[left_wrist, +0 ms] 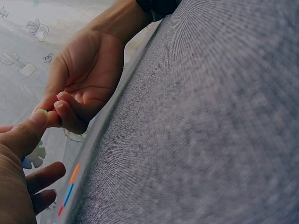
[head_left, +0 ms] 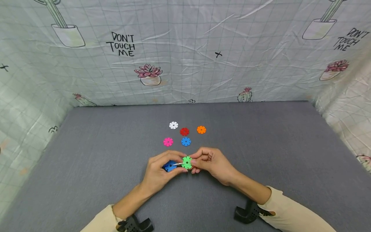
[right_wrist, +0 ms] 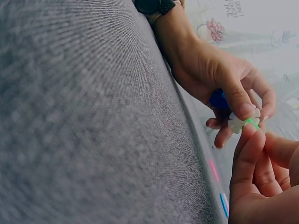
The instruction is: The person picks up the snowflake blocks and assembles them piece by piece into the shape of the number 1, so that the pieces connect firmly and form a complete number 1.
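Note:
Small notched plastic building discs are joined together between the two hands. The left hand point(head_left: 156, 170) pinches a white disc point(right_wrist: 236, 123) between thumb and fingers. A dark blue disc point(head_left: 170, 166) sits inside that hand's curve, attached at the white one's side. On the right, the right hand point(head_left: 217, 165) pinches a green disc point(head_left: 186, 162) at its edge, its thumb over the front. In the right wrist view the green piece stands edge-on against the white disc, at the left thumb tip. The fingertips of both hands nearly meet here, just above the table.
Beyond the hands lie loose discs on the grey table point(head_left: 261, 138): white point(head_left: 173, 125), red point(head_left: 184, 131), orange point(head_left: 201, 130), pink point(head_left: 168, 141) and light blue point(head_left: 186, 141). A printed cloth point(head_left: 185, 64) hangs along the back and sides.

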Demonstrator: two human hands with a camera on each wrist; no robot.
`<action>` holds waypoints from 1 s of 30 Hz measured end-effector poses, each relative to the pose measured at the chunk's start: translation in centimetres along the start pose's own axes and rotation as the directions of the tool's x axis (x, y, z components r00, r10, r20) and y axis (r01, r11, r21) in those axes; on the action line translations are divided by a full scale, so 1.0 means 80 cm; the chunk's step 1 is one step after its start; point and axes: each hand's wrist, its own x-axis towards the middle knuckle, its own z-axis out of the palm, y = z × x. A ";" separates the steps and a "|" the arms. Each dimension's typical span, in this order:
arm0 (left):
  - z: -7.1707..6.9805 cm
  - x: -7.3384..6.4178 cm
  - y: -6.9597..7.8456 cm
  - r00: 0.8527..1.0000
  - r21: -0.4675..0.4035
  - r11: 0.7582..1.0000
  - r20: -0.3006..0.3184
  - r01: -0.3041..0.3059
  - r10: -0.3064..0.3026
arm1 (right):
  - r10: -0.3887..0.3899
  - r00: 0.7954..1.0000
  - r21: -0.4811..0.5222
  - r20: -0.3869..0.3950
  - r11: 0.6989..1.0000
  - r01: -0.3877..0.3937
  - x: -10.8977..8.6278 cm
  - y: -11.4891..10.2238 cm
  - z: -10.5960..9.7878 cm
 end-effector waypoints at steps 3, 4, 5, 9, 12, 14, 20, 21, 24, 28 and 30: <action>-0.001 0.001 0.001 1.000 -0.008 1.000 -0.005 -0.012 0.012 | -0.006 1.000 -0.016 0.008 1.000 0.006 0.001 0.000 0.000; -0.002 0.001 0.001 1.000 -0.012 1.000 -0.008 -0.014 0.014 | -0.003 1.000 -0.022 0.005 1.000 0.003 0.002 -0.001 0.000; -0.002 0.001 0.001 1.000 -0.016 1.000 -0.011 -0.014 0.014 | 0.000 1.000 -0.030 0.001 1.000 0.000 0.002 -0.002 0.000; -0.001 0.001 0.001 1.000 -0.019 1.000 -0.019 0.012 -0.012 | -0.014 0.999 -0.081 -0.038 0.997 0.011 0.003 -0.008 -0.008; 0.000 0.001 0.002 0.999 -0.011 0.999 -0.017 0.036 -0.036 | -0.042 0.995 -0.133 -0.089 0.991 0.030 0.006 -0.016 -0.018; 0.000 0.002 0.002 0.999 -0.005 0.999 -0.017 0.043 -0.043 | -0.068 0.989 -0.197 -0.131 0.980 0.041 0.010 -0.021 -0.026; 0.000 0.003 0.003 0.998 0.011 0.998 -0.032 0.054 -0.054 | -0.127 0.960 -0.397 -0.250 0.918 0.018 0.032 -0.031 -0.049; 0.000 0.003 0.003 0.998 0.009 0.998 -0.034 0.056 -0.055 | -0.134 0.955 -0.411 -0.263 0.911 0.015 0.036 -0.032 -0.052; 0.000 0.002 0.003 0.998 0.000 0.998 -0.034 0.059 -0.059 | -0.167 0.943 -0.468 -0.289 0.884 0.013 0.050 -0.033 -0.062; 0.001 0.002 0.004 0.998 -0.001 0.998 -0.028 0.058 -0.058 | -0.216 0.924 -0.530 -0.314 0.848 0.018 0.064 -0.029 -0.073; 0.001 0.002 0.004 0.998 0.002 0.998 -0.027 0.057 -0.057 | -0.229 0.915 -0.546 -0.332 0.838 0.011 0.068 -0.024 -0.076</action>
